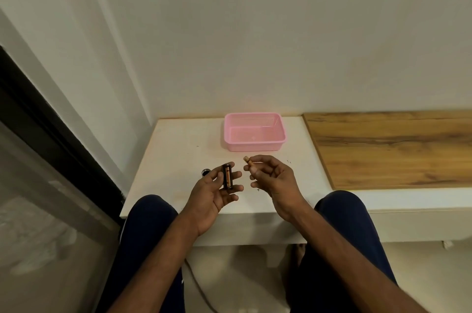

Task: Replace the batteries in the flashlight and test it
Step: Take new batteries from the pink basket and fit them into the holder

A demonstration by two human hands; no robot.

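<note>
Swapping looks midway: left hand (215,193) grips the battery holder (227,176) near the pink basket (255,146), right hand (274,181) pinches a loose battery (249,162); reassembly and testing remain.

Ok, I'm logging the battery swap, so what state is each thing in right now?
Battery holder: held in the left hand, one battery showing in it.
Loose battery: pinched in the right hand, outside the holder.
Black flashlight part: on the table, untouched.
Pink basket: upright on the table.
</note>
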